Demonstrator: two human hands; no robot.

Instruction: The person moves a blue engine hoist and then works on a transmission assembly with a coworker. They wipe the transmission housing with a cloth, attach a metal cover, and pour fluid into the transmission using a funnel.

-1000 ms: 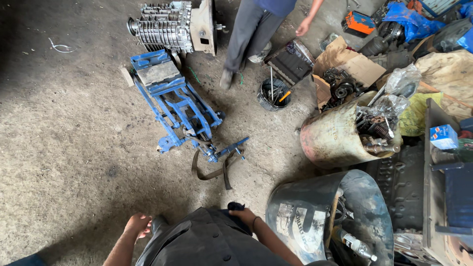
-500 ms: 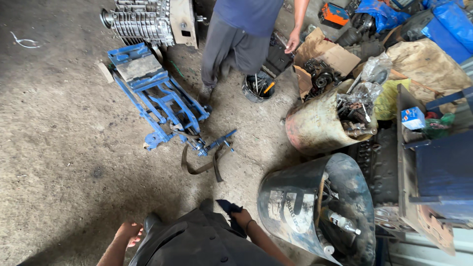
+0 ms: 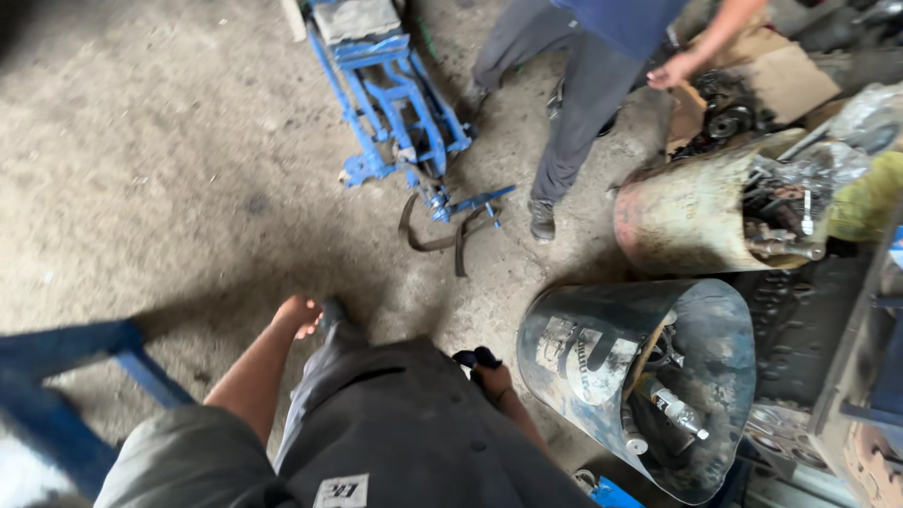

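Note:
I look down along my dark clothing at a concrete floor. My left hand (image 3: 297,315) swings out to my left with its fingers curled and nothing in it. My right hand (image 3: 493,380) hangs beside my hip, closed around a small dark object (image 3: 475,357) that is too small to identify. It sits just left of a dark metal drum (image 3: 574,353) full of parts. A blue floor jack (image 3: 395,113) lies ahead, with a black rubber strap (image 3: 435,241) at its near end.
Another person in grey trousers (image 3: 578,113) stands right of the jack, one hand (image 3: 670,71) over a cardboard box (image 3: 781,85). A rusty drum (image 3: 687,221) of scrap lies at the right. A blue frame (image 3: 66,372) stands at the lower left.
My view has moved forward, so the jack and drums look closer. The other person has stepped nearer to the jack's end. My left hand has swung forward.

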